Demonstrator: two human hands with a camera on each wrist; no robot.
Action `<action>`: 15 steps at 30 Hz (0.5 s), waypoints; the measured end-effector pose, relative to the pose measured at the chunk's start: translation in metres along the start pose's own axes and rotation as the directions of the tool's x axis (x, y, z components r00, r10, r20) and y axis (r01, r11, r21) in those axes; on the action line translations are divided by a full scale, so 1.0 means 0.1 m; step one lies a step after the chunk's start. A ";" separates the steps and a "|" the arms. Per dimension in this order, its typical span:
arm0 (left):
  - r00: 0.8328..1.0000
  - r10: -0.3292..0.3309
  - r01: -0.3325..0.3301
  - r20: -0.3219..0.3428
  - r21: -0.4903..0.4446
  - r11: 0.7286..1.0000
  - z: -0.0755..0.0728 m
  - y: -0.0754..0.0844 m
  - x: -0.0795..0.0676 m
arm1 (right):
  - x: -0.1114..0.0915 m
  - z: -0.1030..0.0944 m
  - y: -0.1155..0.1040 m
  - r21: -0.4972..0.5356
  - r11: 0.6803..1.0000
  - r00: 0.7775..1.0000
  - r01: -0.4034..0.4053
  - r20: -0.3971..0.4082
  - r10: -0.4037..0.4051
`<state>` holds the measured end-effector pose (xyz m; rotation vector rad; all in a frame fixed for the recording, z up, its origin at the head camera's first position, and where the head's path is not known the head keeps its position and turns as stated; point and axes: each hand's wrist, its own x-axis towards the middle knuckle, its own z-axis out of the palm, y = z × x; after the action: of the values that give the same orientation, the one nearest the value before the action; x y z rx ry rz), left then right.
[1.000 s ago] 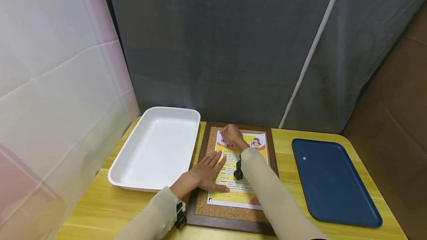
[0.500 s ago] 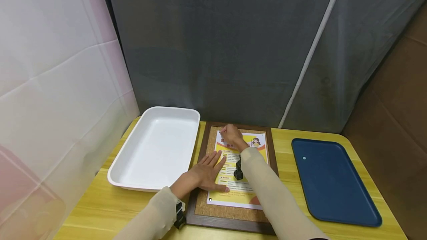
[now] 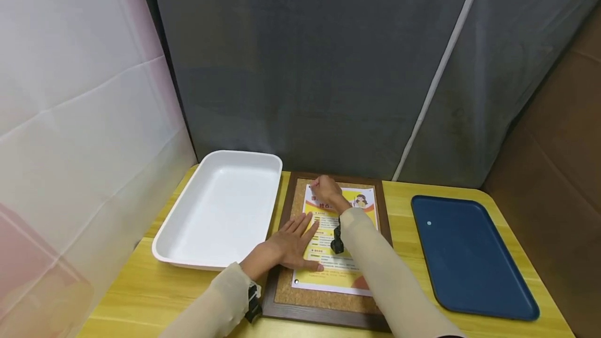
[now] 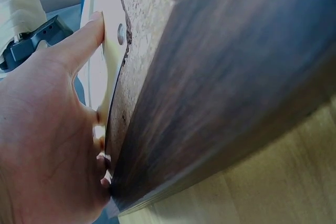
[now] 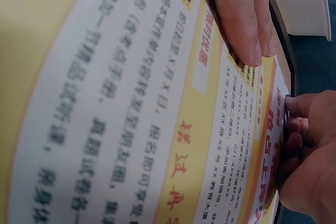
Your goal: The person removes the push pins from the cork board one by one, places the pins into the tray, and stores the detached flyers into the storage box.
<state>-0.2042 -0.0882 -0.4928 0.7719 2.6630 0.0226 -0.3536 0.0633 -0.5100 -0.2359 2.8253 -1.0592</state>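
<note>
A yellow and white printed poster (image 3: 328,280) lies on a corkboard (image 3: 324,300) with a dark wooden frame. My left hand (image 3: 292,245) rests flat, fingers spread, on the poster's left edge. At the upper left corner my right hand (image 3: 327,191) has its fingers curled and pinches a thumbtack, which the fingers mostly hide. In the right wrist view that right hand (image 5: 312,150) bends over the sheet's corner. A round metal thumbtack (image 4: 121,34) sits at the lower left corner, below the left thumb. Another small tack (image 3: 373,190) marks the upper right corner. The right forearm covers the lower right corner.
A deep white tray (image 3: 164,223) stands left of the board. On the right lies a flat blue tray (image 3: 479,265) with one small pale round piece (image 3: 429,223) on it. Grey cloth (image 3: 300,67) hangs behind the yellow wooden table (image 3: 141,280).
</note>
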 end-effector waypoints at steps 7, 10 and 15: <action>1.000 -0.003 0.003 0.008 0.009 1.000 -0.02 0.01 -0.01 | -0.01 -0.01 -0.01 0.015 1.000 1.000 -0.009 0.010 0.009; 1.000 -0.004 0.004 0.008 0.004 1.000 -0.02 0.01 -0.02 | -0.02 -0.01 -0.02 0.014 1.000 1.000 -0.012 0.014 0.011; 1.000 -0.004 0.004 0.009 0.001 1.000 -0.02 0.01 -0.02 | -0.02 -0.02 -0.02 0.011 1.000 1.000 -0.001 0.020 0.001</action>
<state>-0.2027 -0.0877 -0.4907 0.7660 2.6565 0.0165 -0.3518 0.0633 -0.5075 -0.2423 2.8005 -1.0658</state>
